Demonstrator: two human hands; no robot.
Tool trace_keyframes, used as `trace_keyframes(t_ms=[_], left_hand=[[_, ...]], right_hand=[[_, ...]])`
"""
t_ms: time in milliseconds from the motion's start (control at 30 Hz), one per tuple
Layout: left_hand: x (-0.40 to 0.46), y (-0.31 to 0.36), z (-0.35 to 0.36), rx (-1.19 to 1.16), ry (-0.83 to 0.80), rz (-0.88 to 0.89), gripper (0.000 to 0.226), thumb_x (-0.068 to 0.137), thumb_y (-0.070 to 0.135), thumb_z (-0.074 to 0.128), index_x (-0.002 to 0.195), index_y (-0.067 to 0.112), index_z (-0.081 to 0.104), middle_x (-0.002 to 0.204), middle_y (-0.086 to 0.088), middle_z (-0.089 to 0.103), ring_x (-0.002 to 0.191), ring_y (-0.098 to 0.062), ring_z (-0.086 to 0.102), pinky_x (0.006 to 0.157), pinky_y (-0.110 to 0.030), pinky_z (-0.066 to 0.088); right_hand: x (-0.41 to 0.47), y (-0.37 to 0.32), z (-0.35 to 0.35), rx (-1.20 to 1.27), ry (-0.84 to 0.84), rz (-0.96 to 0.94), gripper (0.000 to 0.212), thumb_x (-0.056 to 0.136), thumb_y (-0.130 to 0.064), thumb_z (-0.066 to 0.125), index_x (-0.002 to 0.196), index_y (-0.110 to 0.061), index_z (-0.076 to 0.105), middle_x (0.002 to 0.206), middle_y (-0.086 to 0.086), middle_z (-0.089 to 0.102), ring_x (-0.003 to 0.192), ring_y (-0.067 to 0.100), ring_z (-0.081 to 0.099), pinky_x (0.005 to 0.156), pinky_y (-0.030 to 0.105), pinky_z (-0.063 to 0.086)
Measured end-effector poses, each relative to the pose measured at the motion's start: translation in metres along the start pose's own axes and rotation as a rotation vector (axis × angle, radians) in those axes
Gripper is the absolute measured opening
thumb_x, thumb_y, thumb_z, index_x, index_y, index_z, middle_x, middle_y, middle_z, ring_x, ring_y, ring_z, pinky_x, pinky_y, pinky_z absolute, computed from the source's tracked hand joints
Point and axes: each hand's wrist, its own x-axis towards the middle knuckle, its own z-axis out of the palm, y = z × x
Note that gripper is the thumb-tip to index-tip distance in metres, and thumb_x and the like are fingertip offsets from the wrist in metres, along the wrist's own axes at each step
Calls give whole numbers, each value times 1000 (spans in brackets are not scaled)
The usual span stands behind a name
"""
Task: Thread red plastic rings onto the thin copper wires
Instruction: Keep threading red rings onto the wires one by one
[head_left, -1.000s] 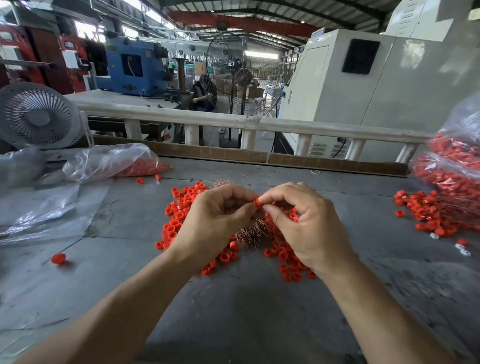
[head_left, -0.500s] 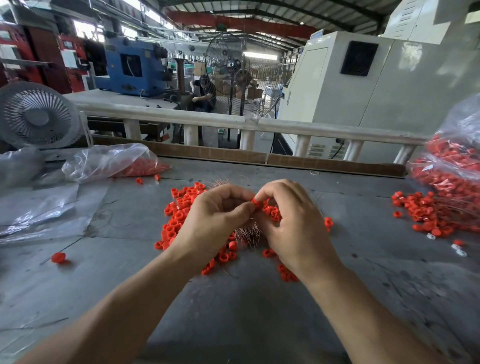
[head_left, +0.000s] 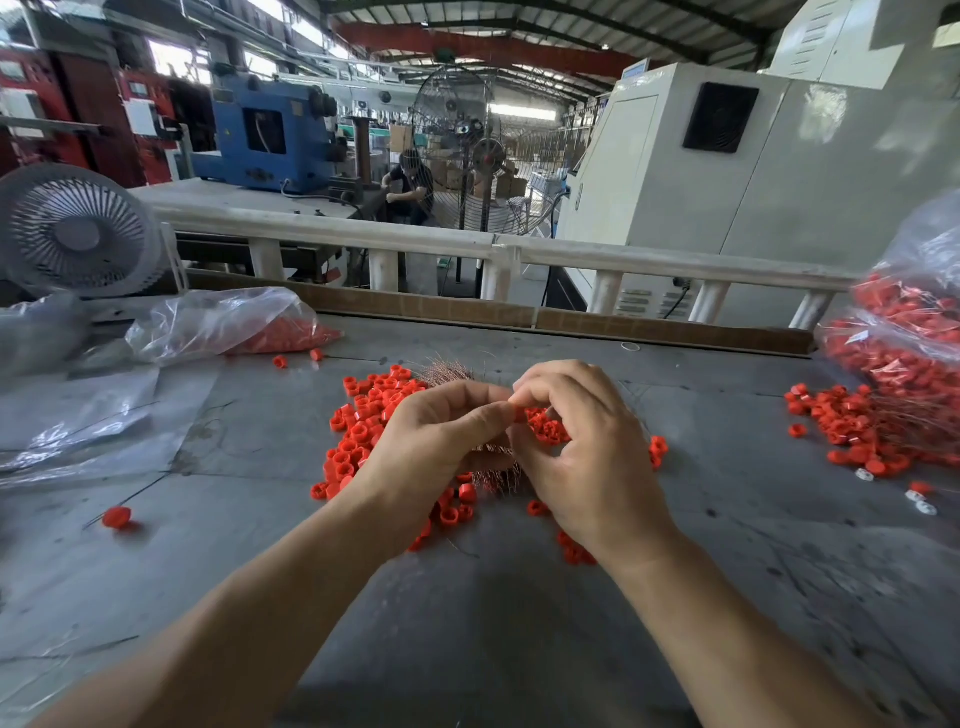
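Loose heap of small red plastic rings on grey table, bristly bundle of thin copper wires lying among them, partly hidden.

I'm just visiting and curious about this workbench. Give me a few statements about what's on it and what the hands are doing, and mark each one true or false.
1. Both hands, the left hand and the right hand, meet over the pile of red rings. True.
2. The rings are blue. False: they are red.
3. A white fan stands at the table's far left. True.
4. The plastic bag at the right is empty. False: it holds red rings.
5. The bundle of copper wires lies under the hands. True.
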Motion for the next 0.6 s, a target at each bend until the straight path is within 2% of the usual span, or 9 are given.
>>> trace_keyframes(t_ms=[100, 300, 500, 600], left_hand=[[0, 1, -1, -12, -6, -6, 28, 89, 23, 71, 106, 1, 73, 103, -21, 71, 96, -30, 68, 99, -54, 54], [1, 0, -2, -15, -10, 18, 35, 92, 28, 74, 110, -2, 72, 116, -33, 66, 102, -35, 66, 105, -65, 47], [2, 0, -3, -54, 9, 17, 34, 91, 23, 71, 112, -4, 71, 117, -37, 63, 103, -38, 65, 108, -67, 43], [2, 0, -3, -103, 19, -12, 30, 95, 20, 67, 113, -5, 70, 110, -37, 64, 102, -37, 63, 103, -59, 49]], right_hand=[[0, -1, 0, 7, -3, 2, 13, 85, -8, 78, 91, -12, 68, 100, -4, 65, 98, 18, 62, 87, 27, 50], [-1, -3, 2, -71, 28, -32, 11, 89, -16, 75, 98, -13, 69, 101, -2, 65, 98, 18, 61, 87, 25, 49], [0, -5, 4, -182, 74, -70, 8, 90, -12, 77, 95, -10, 72, 100, 1, 68, 96, 22, 62, 87, 24, 46], [0, -6, 4, -197, 88, -70, 6, 93, -13, 73, 95, -8, 72, 99, 3, 68, 94, 23, 63, 85, 27, 48]])
